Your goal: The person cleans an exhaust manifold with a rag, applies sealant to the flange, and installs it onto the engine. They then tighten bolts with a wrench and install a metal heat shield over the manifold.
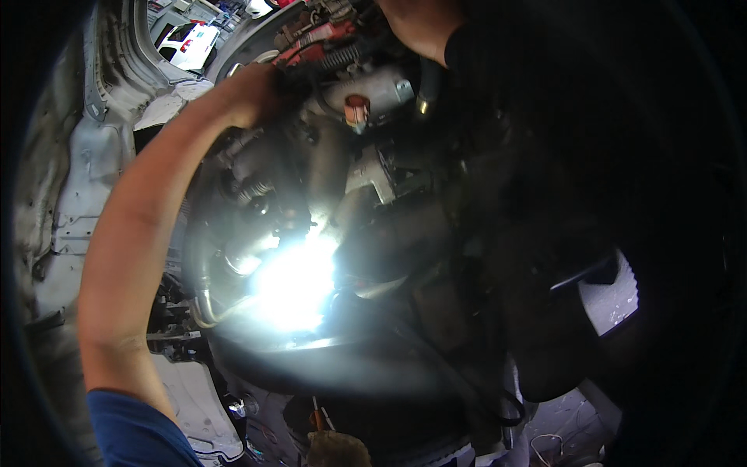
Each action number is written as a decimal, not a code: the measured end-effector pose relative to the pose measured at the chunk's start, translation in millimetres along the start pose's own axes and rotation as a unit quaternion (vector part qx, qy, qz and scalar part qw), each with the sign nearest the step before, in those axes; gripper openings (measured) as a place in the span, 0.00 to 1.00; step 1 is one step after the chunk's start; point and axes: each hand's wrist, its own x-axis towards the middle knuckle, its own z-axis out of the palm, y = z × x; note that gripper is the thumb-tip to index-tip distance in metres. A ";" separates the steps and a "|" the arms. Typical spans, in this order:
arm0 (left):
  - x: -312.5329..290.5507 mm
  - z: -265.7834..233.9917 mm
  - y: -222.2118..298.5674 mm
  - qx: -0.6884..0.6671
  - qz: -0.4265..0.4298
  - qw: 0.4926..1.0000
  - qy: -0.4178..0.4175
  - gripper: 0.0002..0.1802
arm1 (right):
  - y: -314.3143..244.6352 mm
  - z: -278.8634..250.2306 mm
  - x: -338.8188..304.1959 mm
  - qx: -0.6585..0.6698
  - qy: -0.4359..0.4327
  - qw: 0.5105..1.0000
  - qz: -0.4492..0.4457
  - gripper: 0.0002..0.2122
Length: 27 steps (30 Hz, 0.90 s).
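My left arm curves up from the lower left, bare below a blue sleeve. At its end my left hand (253, 95) reaches in among the parts of an engine bay, beside a ribbed black hose (340, 58) and a red part (320, 37). Its fingers are lost in shadow and blur. Bare skin of my right hand or wrist (420, 25) shows at the top edge; something dark covers the arm beside it, and the fingers are out of sight. Between the two hands lies a grey metal housing (377, 89) with an orange-brown cylindrical fitting (356, 110).
A glaring work light (296, 284) washes out the middle. Pale metal bodywork (85, 198) runs along the left side. Below stands a thin tool with an orange handle (317, 419). A white car (189, 45) is in the background. Deep shadow hides the right side.
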 end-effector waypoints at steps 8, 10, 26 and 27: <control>-2.1 3.9 9.3 -0.070 -0.105 0.991 0.053 0.29 | -7.2 10.7 -4.2 0.004 0.059 0.998 -0.024 0.18; -1.8 4.9 8.4 -0.070 -0.107 0.990 0.064 0.29 | -7.3 11.0 -4.1 -0.008 0.050 0.999 -0.016 0.20; 0.5 22.2 -5.9 -0.116 0.010 0.987 0.114 0.23 | -60.6 -20.5 9.6 -0.054 -0.006 0.992 0.109 0.26; 1.2 22.5 -7.1 -0.089 -0.025 0.991 0.094 0.21 | -88.7 -23.5 13.5 -0.031 0.029 0.992 0.117 0.25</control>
